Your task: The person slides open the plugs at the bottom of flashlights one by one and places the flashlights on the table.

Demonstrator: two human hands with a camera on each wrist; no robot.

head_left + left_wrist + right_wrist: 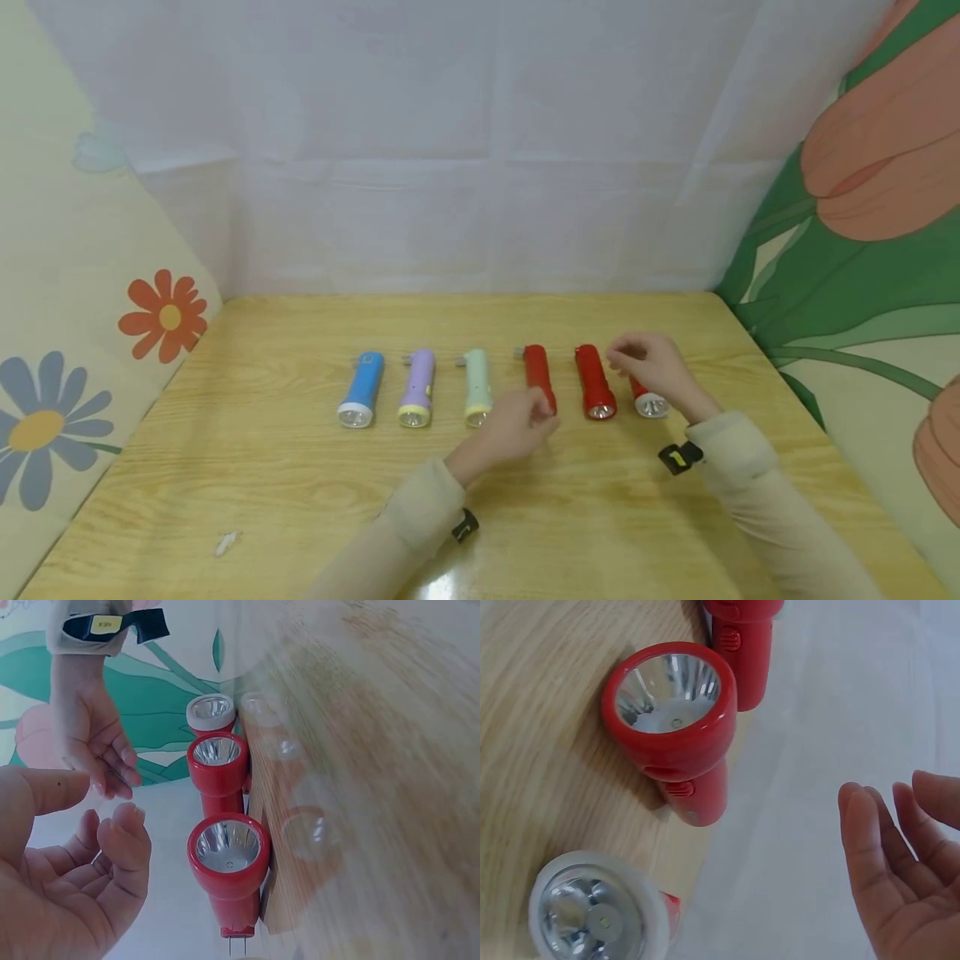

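My left hand hovers in front of a red flashlight and overlaps its lens end in the head view. Its fingers are loosely bent with nothing between them. My right hand is raised above a red flashlight with a white rim, partly covering its body. No object lies between thumb and fingers in the right wrist view. Between the two hands lies another red flashlight, lens toward me. In the left wrist view, two metal prongs stick out from the tail of the nearest red flashlight.
Farther left in the same row lie a blue flashlight, a purple one and a pale green one. A small white scrap is near the front left of the wooden table. A white cloth hangs behind.
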